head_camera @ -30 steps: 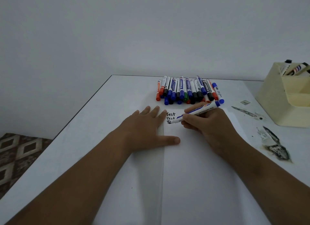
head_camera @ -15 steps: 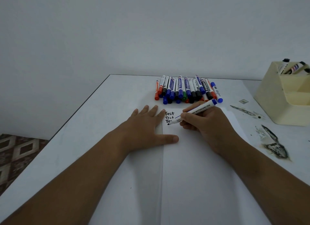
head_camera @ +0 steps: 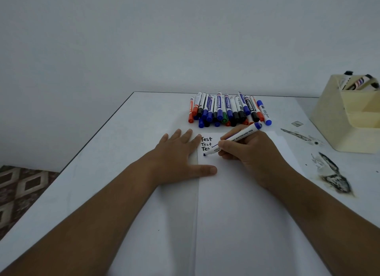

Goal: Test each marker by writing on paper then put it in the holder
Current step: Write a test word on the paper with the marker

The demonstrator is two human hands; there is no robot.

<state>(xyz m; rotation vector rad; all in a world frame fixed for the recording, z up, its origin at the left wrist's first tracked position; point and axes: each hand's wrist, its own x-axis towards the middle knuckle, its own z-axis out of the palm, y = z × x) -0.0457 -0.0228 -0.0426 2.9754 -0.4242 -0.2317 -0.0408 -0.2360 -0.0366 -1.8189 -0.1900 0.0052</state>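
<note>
1. Since half a second ago: marker tip dropped lower and further left on paper (head_camera: 236, 193), now below the third written line, at the start of a fresh line. Left hand unmoved.
2. Right hand (head_camera: 253, 152): fingers curled round blue whiteboard marker (head_camera: 236, 139) in a writing grip; uncapped tip touching or just above the sheet (cannot tell which), blue back end pointing up and away toward the pile.
3. Left hand (head_camera: 178, 154): flat, fingers straight and spread, pressing the left edge of the paper down; holding nothing.
4. Written so far: "Test", "Test", and a third word partly hidden behind the marker barrel, all in dark ink near the sheet's top left.
5. Untested markers (head_camera: 226, 110): heap of blue, black, red and green ones lying just beyond the far edge of the paper on the surface (head_camera: 115, 135).
6. Holder (head_camera: 345, 119): cream box at far right, well apart from the paper; a few markers standing in its rear compartment.
7. Judged stage: early; mid-test of one marker, most of the pile waiting.
8. Risks, judged:
   - paper sliding if left-hand pressure eases during a stroke;
   - right wrist smearing wet ink while crossing written lines;
   - back end of marker nudging the near pile, rolling markers onto the sheet;
   - uncapped marker going into holder, drying out or staining.
</note>
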